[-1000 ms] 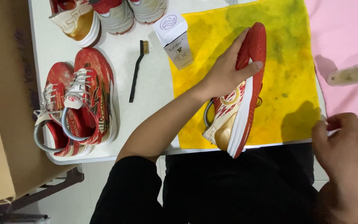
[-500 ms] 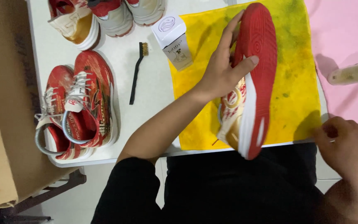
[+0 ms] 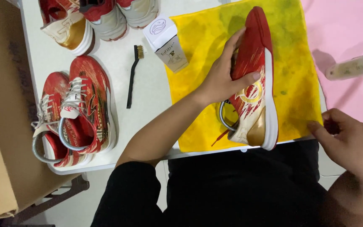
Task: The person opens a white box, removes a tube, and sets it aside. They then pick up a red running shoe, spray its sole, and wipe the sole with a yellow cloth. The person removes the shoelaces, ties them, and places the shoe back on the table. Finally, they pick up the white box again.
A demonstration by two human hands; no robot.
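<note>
My left hand (image 3: pixel 222 80) grips a red, white and gold sneaker (image 3: pixel 255 84) and holds it tilted on its side on a yellow cloth (image 3: pixel 198 46), toe pointing away from me. A grey shoe tree loop (image 3: pixel 222 118) sticks out of its heel. My right hand (image 3: pixel 348 141) hovers low at the right by the cloth's near right corner, fingers curled; whether it holds anything is not visible.
A matching pair of red sneakers (image 3: pixel 74 113) lies at the left of the white table (image 3: pixel 148 101). A black brush (image 3: pixel 133 73) and a small white box (image 3: pixel 167 42) lie between them and the cloth. More shoes (image 3: pixel 97 19) sit at the back, a pale bottle (image 3: pixel 353 66) on pink sheeting at right, a cardboard box (image 3: pixel 1 126) at left.
My left hand has turned the sneaker from sole-up to side-up on the cloth. My right hand has moved slightly left toward the cloth's corner.
</note>
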